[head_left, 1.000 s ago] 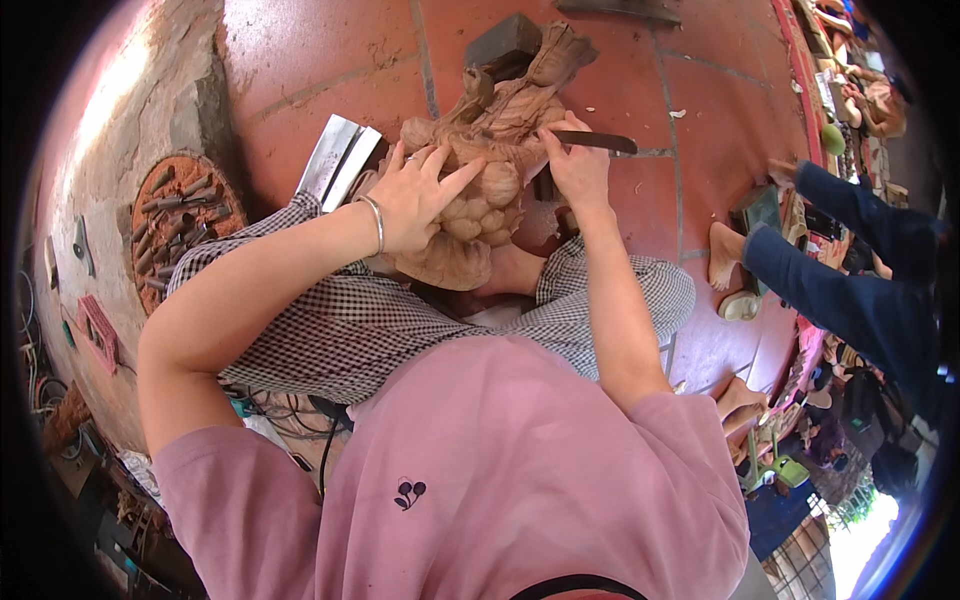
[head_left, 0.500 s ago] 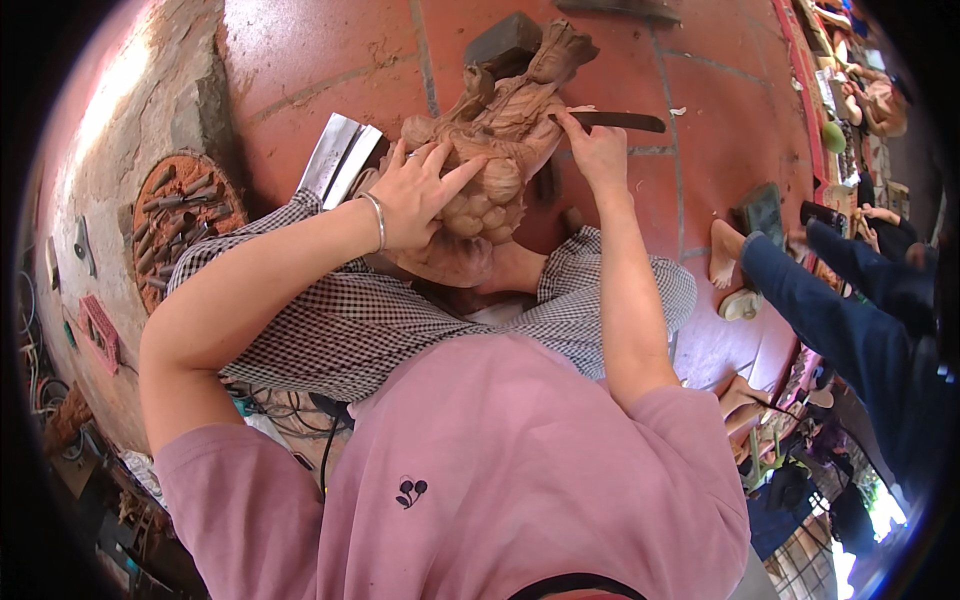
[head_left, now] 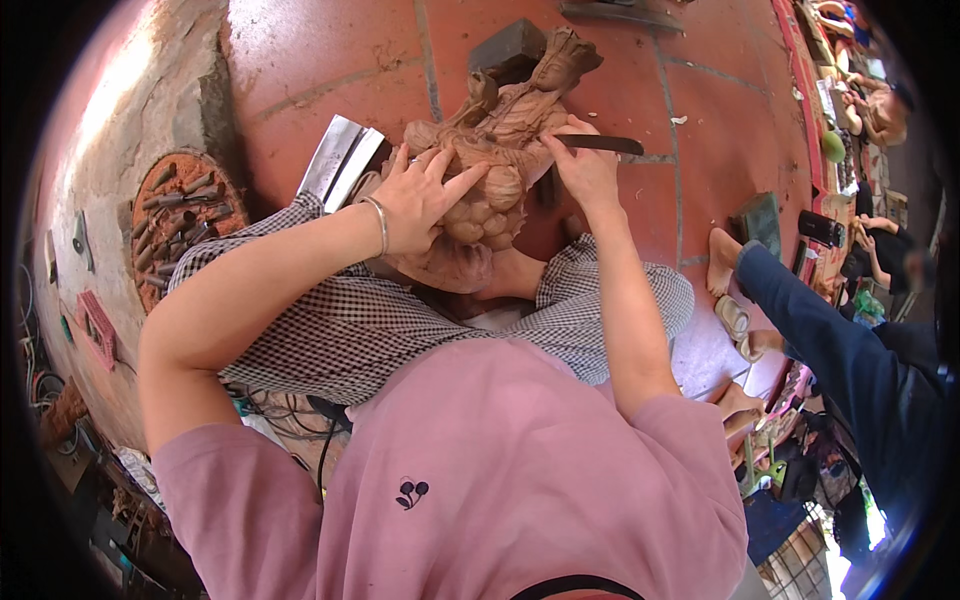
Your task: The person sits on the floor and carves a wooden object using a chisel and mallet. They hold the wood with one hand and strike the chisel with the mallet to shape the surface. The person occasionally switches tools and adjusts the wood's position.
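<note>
A brown wooden carving (head_left: pixel 482 215), with a cluster of rounded lumps and a rough branch-like top, stands between my legs. My left hand (head_left: pixel 420 195), wearing a silver bangle, lies on its left side with fingers spread. At the carving's right side, my right hand (head_left: pixel 583 172) pinches a flat, dark, narrow tool (head_left: pixel 608 144). The tool's round-ended bar sticks out to the right; its other end is hidden by my fingers and the carving, so I cannot tell its exact kind.
A dark block (head_left: pixel 508 50) stands behind the carving. At left, a round tray (head_left: pixel 238 213) holds several chisel-like tools on a raised ledge (head_left: pixel 110 190). A shiny metal piece (head_left: pixel 335 160) stands by my left knee. A person's leg (head_left: pixel 830 310) is at right, near a green block (head_left: pixel 760 222).
My right hand and the dark tool have shifted slightly left and toward me. My left hand stays on the carving. At right, the other person's legs have moved.
</note>
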The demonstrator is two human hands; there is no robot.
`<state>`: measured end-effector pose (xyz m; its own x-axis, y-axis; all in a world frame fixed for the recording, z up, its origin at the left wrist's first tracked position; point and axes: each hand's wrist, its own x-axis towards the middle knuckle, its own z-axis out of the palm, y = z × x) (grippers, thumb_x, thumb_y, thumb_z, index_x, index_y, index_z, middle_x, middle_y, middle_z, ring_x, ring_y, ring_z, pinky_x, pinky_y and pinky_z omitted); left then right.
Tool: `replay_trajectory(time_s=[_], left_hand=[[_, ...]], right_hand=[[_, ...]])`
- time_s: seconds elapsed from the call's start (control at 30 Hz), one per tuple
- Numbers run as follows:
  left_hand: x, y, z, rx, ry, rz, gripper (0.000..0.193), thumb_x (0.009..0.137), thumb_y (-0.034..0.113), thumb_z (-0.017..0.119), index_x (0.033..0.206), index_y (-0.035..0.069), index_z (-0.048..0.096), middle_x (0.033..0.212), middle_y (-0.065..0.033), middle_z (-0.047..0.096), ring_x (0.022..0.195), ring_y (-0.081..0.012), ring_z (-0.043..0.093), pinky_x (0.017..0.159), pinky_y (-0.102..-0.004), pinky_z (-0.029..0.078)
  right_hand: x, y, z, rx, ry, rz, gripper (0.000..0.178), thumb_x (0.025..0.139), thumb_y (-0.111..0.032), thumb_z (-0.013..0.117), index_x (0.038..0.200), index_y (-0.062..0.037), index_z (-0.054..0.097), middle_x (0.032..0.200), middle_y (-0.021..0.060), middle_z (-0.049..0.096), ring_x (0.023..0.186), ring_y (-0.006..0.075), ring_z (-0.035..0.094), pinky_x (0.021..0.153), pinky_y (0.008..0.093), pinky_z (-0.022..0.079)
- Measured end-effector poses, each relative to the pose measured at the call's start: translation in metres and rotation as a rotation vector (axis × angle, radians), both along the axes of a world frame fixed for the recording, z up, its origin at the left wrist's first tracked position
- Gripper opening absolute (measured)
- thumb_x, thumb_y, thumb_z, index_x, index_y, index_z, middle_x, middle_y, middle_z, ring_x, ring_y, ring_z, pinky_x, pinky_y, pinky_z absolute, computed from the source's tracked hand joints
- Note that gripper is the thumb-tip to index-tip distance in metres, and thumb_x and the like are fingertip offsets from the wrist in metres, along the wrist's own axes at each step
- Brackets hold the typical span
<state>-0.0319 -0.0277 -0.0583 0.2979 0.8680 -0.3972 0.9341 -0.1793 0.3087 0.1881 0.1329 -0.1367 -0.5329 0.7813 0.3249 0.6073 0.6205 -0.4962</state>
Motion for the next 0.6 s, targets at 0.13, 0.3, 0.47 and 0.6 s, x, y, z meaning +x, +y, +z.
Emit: replay_trajectory(time_s=[0.13, 0.3, 0.47, 0.6], left_hand=[[0.001, -0.003, -0.001, 0.012, -0.010, 0.018, 0.108, 0.068, 0.015, 0.077, 0.154, 0.016, 0.011, 0.144, -0.0295, 0.031, 0.134, -0.0430, 0.036, 0.111, -0.0602, 0.024], [-0.001, 0.003, 0.002, 0.002, -0.024, -0.001, 0.107, 0.068, 0.016, 0.076, 0.153, 0.016, 0.012, 0.144, -0.0297, 0.030, 0.134, -0.0429, 0.036, 0.111, -0.0602, 0.025], [-0.001, 0.001, 0.001, -0.008, -0.026, 0.019, 0.107, 0.069, 0.016, 0.076, 0.153, 0.016, 0.012, 0.144, -0.0297, 0.030, 0.135, -0.0431, 0.034, 0.112, -0.0615, 0.023], [-0.004, 0.000, 0.001, -0.015, -0.028, 0.017, 0.106, 0.070, 0.015, 0.076, 0.153, 0.016, 0.011, 0.145, -0.0297, 0.030, 0.135, -0.0432, 0.034, 0.112, -0.0612, 0.023]], right_hand=[[0.001, 0.024, 0.020, -0.435, 0.015, -0.135, 0.024, 0.084, -0.032, 0.067, 0.089, -0.0097, 0.073, 0.085, 0.0172, 0.069, 0.085, 0.0343, 0.067, 0.076, 0.0442, 0.050], [0.000, 0.002, -0.009, 0.036, 0.119, 0.004, 0.022, 0.085, -0.027, 0.068, 0.085, -0.0056, 0.070, 0.081, 0.0189, 0.067, 0.076, 0.0354, 0.066, 0.066, 0.0422, 0.050], [0.002, 0.027, 0.019, -0.474, 0.087, -0.130, 0.024, 0.087, -0.025, 0.068, 0.092, -0.0015, 0.071, 0.077, 0.0102, 0.069, 0.076, 0.0213, 0.067, 0.073, 0.0351, 0.052], [0.000, 0.015, 0.011, -0.314, 0.156, -0.057, 0.024, 0.086, -0.028, 0.068, 0.089, -0.0035, 0.071, 0.073, 0.0143, 0.067, 0.074, 0.0304, 0.067, 0.069, 0.0378, 0.051]])
